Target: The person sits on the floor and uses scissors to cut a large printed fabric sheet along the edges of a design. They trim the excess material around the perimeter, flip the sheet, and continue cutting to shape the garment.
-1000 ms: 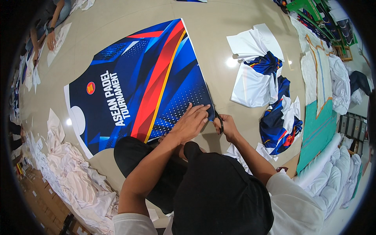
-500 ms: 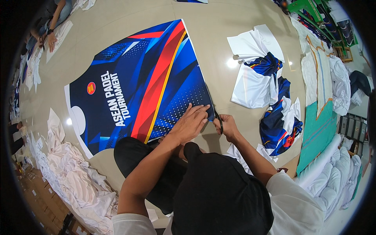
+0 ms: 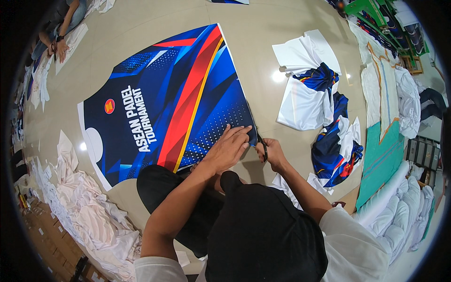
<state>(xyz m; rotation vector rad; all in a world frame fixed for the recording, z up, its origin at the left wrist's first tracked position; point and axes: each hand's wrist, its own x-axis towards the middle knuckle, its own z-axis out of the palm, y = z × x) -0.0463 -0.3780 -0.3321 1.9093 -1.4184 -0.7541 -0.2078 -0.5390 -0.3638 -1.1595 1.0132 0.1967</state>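
Observation:
A large printed fabric panel (image 3: 117, 141) in navy, blue, red and yellow, with white lettering and white edging, lies on the glossy beige floor. My left hand (image 3: 228, 148) rests on its lower right part with fingers spread. My right hand (image 3: 272, 152) grips black-handled scissors (image 3: 264, 151) at the panel's right edge, just beside my left fingertips; the blades are mostly hard to make out along that edge. My black-clad legs (image 3: 164, 197) are just below the panel.
White and navy cut fabric pieces (image 3: 305, 103) lie to the right, beside a green mat (image 3: 378, 160), white rolls (image 3: 390, 207) and green metal equipment (image 3: 371, 14). Crumpled pale fabric (image 3: 94, 207) and cardboard (image 3: 56, 239) fill the lower left. A co-worker's hand (image 3: 61, 49) works over white cloth at upper left.
My hands and the scissors have barely moved. The co-worker's hands at upper left have shifted slightly. Dark-clad legs at the far right edge have shifted.

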